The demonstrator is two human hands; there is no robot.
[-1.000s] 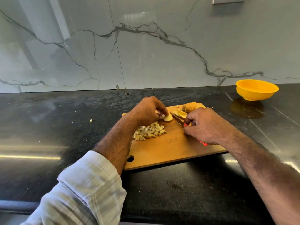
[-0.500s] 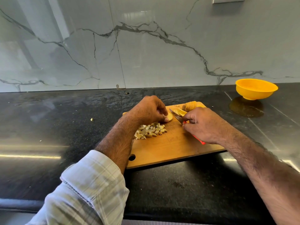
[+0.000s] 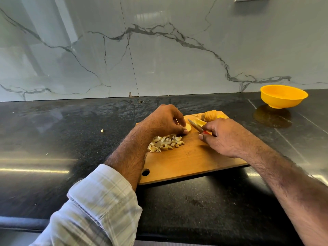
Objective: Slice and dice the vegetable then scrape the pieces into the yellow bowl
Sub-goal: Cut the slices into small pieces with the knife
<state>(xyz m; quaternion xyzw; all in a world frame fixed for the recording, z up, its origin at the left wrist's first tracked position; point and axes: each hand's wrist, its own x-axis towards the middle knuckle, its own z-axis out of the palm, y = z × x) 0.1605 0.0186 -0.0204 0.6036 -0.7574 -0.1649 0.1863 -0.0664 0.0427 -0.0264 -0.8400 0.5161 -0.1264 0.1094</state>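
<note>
Raised since before, right hand (image 3: 225, 137) grips knife (image 3: 196, 126).

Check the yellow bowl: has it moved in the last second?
No. The bowl stands at the same spot on the counter, beyond and right of the board, below the same wall vein.

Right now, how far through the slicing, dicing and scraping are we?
Partway. A pile of diced pieces already sits on the cutting board. The left hand pins a slice while the right hand holds the knife. Left: the sliced chunk at the far edge is undiced, and the yellow bowl looks empty.
</note>
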